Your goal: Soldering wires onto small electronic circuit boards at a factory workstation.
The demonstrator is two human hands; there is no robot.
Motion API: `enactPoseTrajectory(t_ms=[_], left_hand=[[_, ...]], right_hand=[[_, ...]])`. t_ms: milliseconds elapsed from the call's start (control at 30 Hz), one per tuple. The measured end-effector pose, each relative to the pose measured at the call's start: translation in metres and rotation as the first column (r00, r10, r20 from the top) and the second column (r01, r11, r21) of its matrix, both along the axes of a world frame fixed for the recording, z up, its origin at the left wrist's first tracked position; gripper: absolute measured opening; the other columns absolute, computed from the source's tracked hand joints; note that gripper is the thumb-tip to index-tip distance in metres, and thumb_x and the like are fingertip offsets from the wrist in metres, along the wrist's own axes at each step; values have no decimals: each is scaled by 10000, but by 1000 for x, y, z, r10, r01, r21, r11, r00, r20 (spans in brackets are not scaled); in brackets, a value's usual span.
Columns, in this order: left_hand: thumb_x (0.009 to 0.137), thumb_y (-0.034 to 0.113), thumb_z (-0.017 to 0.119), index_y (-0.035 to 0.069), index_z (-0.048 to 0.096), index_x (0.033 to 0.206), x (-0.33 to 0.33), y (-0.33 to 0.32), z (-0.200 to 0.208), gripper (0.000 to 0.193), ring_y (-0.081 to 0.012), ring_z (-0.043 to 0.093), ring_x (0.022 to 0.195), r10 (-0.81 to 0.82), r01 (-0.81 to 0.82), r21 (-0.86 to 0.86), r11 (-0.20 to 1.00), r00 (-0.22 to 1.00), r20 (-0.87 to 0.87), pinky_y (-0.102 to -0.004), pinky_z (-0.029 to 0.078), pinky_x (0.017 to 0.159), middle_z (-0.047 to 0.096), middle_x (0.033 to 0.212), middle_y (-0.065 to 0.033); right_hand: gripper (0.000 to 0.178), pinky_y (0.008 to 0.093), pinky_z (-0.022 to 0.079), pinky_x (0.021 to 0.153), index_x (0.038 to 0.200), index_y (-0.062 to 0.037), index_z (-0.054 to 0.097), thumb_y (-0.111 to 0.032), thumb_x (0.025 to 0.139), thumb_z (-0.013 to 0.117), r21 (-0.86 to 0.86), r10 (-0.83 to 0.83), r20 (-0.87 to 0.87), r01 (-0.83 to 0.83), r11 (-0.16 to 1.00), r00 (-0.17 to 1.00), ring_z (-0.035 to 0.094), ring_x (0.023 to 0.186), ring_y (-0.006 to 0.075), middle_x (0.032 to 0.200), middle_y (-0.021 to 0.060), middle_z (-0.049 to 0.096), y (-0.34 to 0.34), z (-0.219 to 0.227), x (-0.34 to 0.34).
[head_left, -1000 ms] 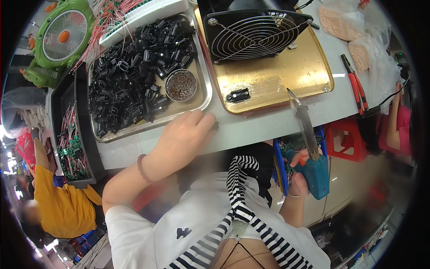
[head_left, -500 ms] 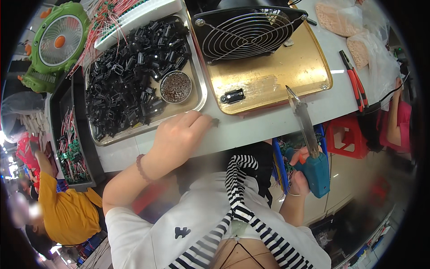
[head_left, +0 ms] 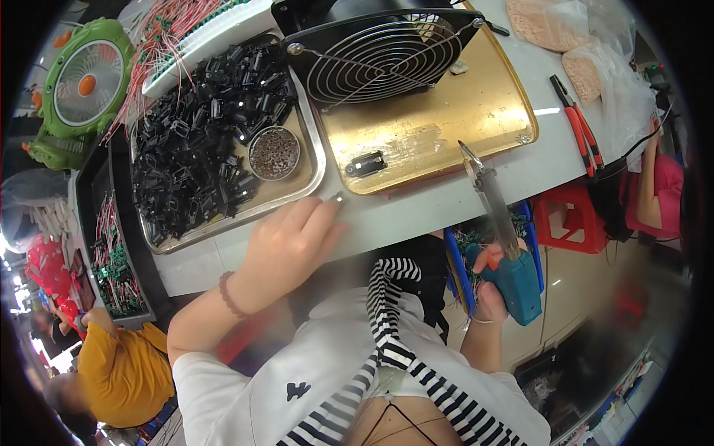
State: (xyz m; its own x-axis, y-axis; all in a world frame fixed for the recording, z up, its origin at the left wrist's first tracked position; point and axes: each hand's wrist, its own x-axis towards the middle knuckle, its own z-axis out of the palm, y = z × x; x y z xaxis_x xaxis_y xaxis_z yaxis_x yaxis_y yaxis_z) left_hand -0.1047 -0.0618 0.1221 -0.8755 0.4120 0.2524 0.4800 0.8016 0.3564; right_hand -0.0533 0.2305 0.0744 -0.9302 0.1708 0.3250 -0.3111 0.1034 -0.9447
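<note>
My left hand (head_left: 294, 236) is closed at the table's near edge, pinching a small metallic piece (head_left: 340, 198) that barely shows past the fingertips. My right hand (head_left: 493, 286) grips a teal soldering gun (head_left: 523, 290) with an orange trigger. The gun's long barrel points up and away, and its tip (head_left: 462, 145) is over the near edge of the golden tray (head_left: 439, 152). On that tray lies one black plastic housing (head_left: 367, 163), left of the tip. Several more black housings (head_left: 216, 111) fill a metal tray (head_left: 318, 167), beside a round tin of tiny screws (head_left: 274, 153).
A black fan with a wire guard (head_left: 387, 68) stands on the golden tray. Red-handled pliers (head_left: 581, 134) lie at the right. Wired green boards sit in a black bin (head_left: 145, 297) and a blue bin (head_left: 537, 253). A green fan (head_left: 88, 85) stands far left; other people are nearby.
My left hand has drawn slightly toward me with the small piece, which now looks brighter. The whole view has shifted a little. My right hand keeps the soldering gun in nearly the same pose.
</note>
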Motion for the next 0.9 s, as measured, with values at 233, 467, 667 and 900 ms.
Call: enactPoseTrajectory(t_ms=[233, 467, 667, 900], left_hand=[[756, 77, 749, 9, 616, 971, 6, -4, -14, 262, -259, 619, 751, 28, -29, 40, 999, 999, 35, -344, 505, 623, 577, 1049, -126], [752, 69, 736, 25, 636, 979, 2, -2, -21, 251, -261, 633, 740, 13, -14, -18, 1000, 996, -92, -334, 521, 657, 655, 928, -99], [706, 6, 716, 39, 663, 873, 4, 6, -8, 178, -218, 649, 698, 14, -51, 237, 970, 988, 154, -295, 524, 609, 688, 873, -83], [653, -33, 738, 40, 692, 825, -37, 28, 40, 192, -211, 664, 702, -42, 109, 301, 947, 975, -220, -283, 520, 618, 707, 857, -84]], right_hand=[[422, 301, 456, 654, 944, 26, 638, -342, 747, 696, -3, -3, 5, 3, 1000, 1000, 561, 804, 215, 815, 114, 630, 3, -3, 2], [396, 305, 455, 668, 910, 23, 637, -331, 751, 713, -77, -24, 25, 26, 997, 999, 574, 805, 223, 829, 123, 630, 3, -4, 3], [436, 296, 465, 646, 953, 37, 638, -341, 757, 729, -59, -30, -19, 28, 998, 999, 584, 785, 216, 851, 139, 623, 11, -11, 5], [460, 281, 463, 629, 1018, 43, 639, -335, 768, 723, -153, -46, 47, 53, 987, 998, 584, 775, 202, 836, 126, 624, 13, -7, 8]])
